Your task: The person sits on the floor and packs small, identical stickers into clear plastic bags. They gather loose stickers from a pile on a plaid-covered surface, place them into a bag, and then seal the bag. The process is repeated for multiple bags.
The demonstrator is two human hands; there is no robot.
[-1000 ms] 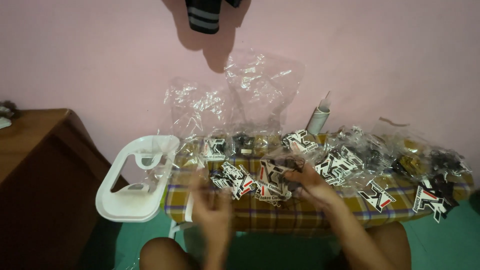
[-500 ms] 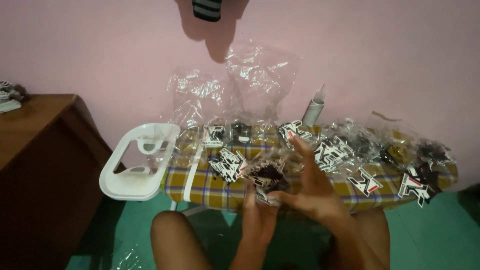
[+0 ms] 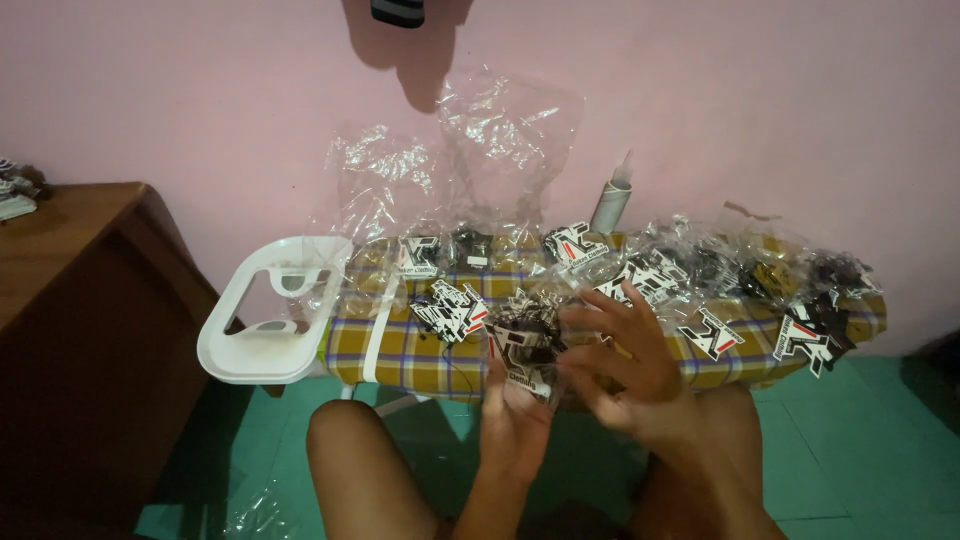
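Note:
My left hand (image 3: pixel 512 425) holds a small clear packet with a black, white and red card (image 3: pixel 522 352) above my knees. My right hand (image 3: pixel 622 360) is beside it with fingers spread, its fingertips touching the packet's right side. Just beyond both hands runs a low ironing board with a yellow plaid cover (image 3: pixel 405 350). Several similar packets (image 3: pixel 450 308) lie across it.
A white plastic iron rest (image 3: pixel 268 320) sticks out at the board's left end. Crumpled clear bags (image 3: pixel 480 160) lean on the pink wall behind. A grey tube (image 3: pixel 610 205) stands at the back. A dark wooden cabinet (image 3: pixel 80 330) is at the left. The floor is green tile.
My hands have drawn back from the board toward my lap with one packet. The view has tilted down a little.

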